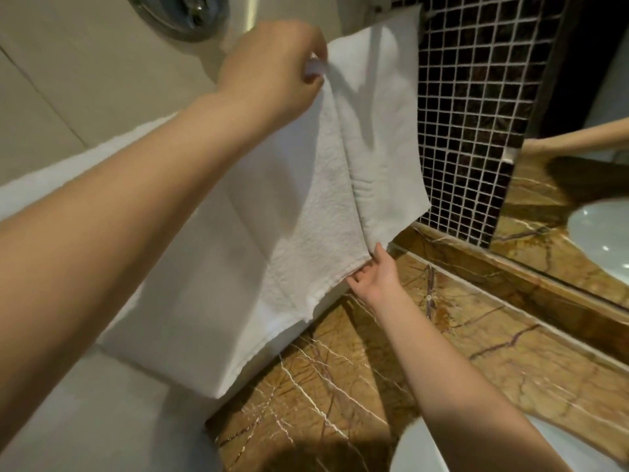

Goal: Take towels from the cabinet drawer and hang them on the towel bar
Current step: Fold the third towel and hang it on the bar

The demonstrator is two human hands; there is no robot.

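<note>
A white towel [343,172] hangs down the wall from the towel bar [423,10], of which only a short dark end shows at the top. My left hand [272,66] is raised high and pinches the towel's upper left edge. Lower down, my right hand [372,274] pinches the towel's bottom hem just above the marble counter. A second white towel [211,294] hangs behind and to the left, reaching lower. The cabinet drawer is out of sight.
A brown marble counter [425,352] runs below the towels, with a white basin [425,451] at the bottom right. Dark mosaic tiles [476,114] cover the wall at right, beside a mirror [578,199]. A round chrome fitting [177,11] sits at upper left.
</note>
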